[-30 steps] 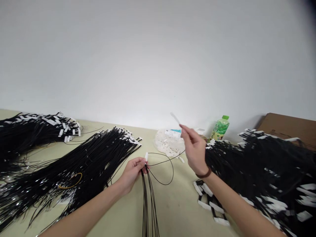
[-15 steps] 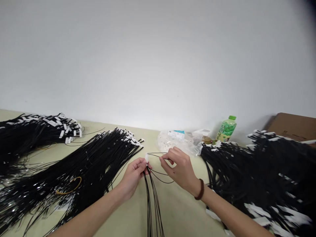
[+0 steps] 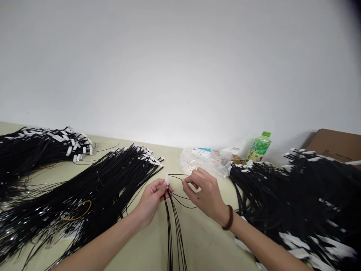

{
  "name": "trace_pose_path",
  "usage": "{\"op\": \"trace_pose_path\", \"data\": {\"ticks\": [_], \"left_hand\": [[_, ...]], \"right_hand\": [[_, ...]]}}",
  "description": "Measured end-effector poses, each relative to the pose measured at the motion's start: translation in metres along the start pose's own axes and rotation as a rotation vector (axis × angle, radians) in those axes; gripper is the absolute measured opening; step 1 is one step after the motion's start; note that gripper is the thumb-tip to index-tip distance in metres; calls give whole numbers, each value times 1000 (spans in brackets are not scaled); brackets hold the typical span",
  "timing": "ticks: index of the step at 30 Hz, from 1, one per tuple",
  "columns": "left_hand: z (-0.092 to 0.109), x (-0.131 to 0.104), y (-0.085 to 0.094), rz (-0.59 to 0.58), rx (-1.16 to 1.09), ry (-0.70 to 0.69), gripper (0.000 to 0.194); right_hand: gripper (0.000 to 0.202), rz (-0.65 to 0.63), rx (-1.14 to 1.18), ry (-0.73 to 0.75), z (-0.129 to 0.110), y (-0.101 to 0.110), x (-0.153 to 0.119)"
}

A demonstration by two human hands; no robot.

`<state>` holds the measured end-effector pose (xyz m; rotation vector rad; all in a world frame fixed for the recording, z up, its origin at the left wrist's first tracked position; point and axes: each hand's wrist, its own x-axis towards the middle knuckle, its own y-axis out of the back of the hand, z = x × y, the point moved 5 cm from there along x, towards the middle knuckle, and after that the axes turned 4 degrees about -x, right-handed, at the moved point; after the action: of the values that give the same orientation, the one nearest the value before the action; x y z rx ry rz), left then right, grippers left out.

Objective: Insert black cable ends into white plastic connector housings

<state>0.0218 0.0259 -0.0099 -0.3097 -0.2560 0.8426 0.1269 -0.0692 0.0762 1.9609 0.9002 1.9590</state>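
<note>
We see the left hand (image 3: 153, 197) near the middle of the counter (image 3: 208, 244), its fingers closed around the white connector (image 3: 167, 180), which stands roughly upright with its top poking out above the thumb. Below that grip, a spray of black wires (image 3: 176, 233) hangs down toward the near edge of our view. The right hand (image 3: 204, 192) is just beside it, thumb and forefinger pinched together on a thin black wire (image 3: 176, 177) that runs across from the connector — how many strands they grip, we cannot quite make out. A dark band (image 3: 230, 217) circles the right wrist. To the left lie two thick heaps of black wires with white ends, the nearer heap (image 3: 113, 180) carrying a yellow loop (image 3: 81, 214). Behind the hands, we find a clear plastic bag (image 3: 187, 160) of small white pieces, then a green-capped bottle (image 3: 259, 146). Farther right, a dark wire pile (image 3: 282, 192) spreads in front of a cardboard box (image 3: 335, 145).
</note>
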Motion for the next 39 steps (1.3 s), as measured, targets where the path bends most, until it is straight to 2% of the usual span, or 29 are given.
{"op": "trace_pose_path", "data": {"ticks": [8, 14, 23, 26, 28, 31, 34, 37, 39], "left_hand": [[0, -1, 2, -9, 1, -7, 22], [-2, -1, 3, -9, 26, -16, 22], [9, -2, 1, 29, 216, -105, 25], [13, -3, -2, 30, 279, -128, 26], [15, -3, -2, 40, 304, -139, 26], [17, -4, -3, 40, 308, -149, 27], [17, -5, -7, -16, 315, -145, 27], [16, -6, -12, -71, 351, -140, 27], [16, -6, -13, -90, 371, -133, 27]], "right_hand": [[18, 9, -1, 0, -1, 1, 0], [19, -36, 34, -50, 1, -2, -1], [23, -162, 349, -479, 18, -8, -1], [22, -188, 411, -542, 17, -9, -2], [22, -177, 366, -478, 13, -7, -1], [18, -152, 158, -243, 3, -4, 1], [11, -151, 5, -49, -5, -5, 1], [9, -208, 110, 40, -7, -10, -1], [9, -250, 249, 42, -7, -13, -2]]}}
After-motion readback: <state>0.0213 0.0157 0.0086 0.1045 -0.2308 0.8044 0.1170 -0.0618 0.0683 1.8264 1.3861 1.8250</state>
